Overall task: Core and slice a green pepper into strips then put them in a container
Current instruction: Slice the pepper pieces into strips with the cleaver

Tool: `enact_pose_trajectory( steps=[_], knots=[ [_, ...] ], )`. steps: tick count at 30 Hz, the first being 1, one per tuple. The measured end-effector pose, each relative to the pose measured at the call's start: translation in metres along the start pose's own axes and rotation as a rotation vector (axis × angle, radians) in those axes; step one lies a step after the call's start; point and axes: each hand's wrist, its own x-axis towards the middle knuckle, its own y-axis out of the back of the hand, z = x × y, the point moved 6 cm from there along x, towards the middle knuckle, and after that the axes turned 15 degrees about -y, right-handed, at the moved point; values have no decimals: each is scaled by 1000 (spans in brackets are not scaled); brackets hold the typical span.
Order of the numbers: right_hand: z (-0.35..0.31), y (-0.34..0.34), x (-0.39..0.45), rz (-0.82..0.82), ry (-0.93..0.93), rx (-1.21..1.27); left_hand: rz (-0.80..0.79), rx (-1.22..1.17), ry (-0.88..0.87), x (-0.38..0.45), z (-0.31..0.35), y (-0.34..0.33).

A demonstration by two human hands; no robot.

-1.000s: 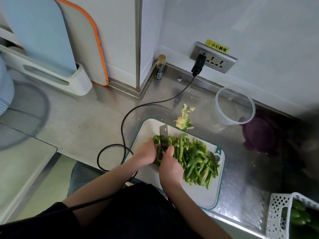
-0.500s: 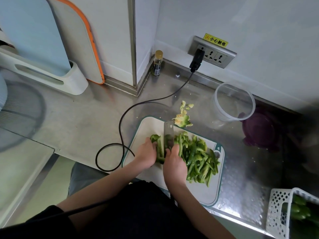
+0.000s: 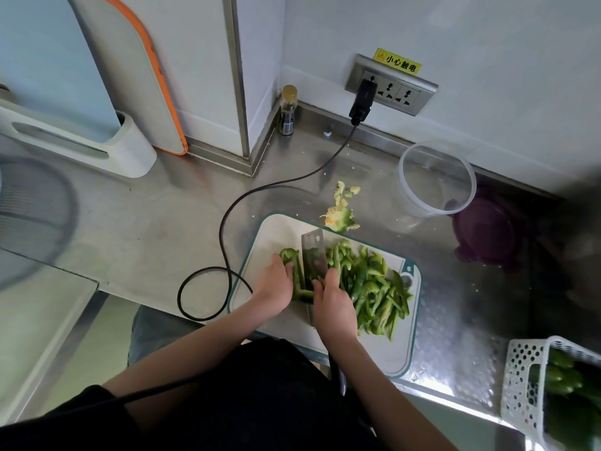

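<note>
A white cutting board (image 3: 279, 232) with a teal rim lies on the steel counter. My left hand (image 3: 274, 286) presses down a piece of green pepper (image 3: 291, 258) on it. My right hand (image 3: 331, 304) grips a cleaver (image 3: 313, 255), whose blade stands on the pepper right beside my left fingers. A heap of cut pepper strips (image 3: 374, 288) lies to the right of the blade. The pepper core (image 3: 340, 218) with seeds sits at the board's far edge. A clear round container (image 3: 435, 179) stands empty behind the board on the right.
A purple lid (image 3: 484, 232) lies beside the container. A black cable (image 3: 224, 222) loops from the wall socket (image 3: 390, 86) past the board's left side. A white basket (image 3: 527, 379) with green peppers stands at the lower right. A small bottle (image 3: 287, 110) stands in the corner.
The cleaver has shifted a little leftwards along the pepper piece, and my left fingers have drawn back with it. The strip heap has grown slightly. The camera has shifted slightly.
</note>
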Motion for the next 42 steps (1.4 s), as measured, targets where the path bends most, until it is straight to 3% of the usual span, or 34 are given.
enact_pose_trajectory(
  steps=[12, 21, 42],
  knots=[
    [-10, -3, 1, 26, 47, -91, -18, 55, -63, 0, -3, 2],
    [-7, -6, -4, 88, 61, -113, -12, -4, 9, 1, -5, 2],
    [-20, -9, 4, 24, 75, -265, -62, 47, 2, 4, -6, 1]
  ],
)
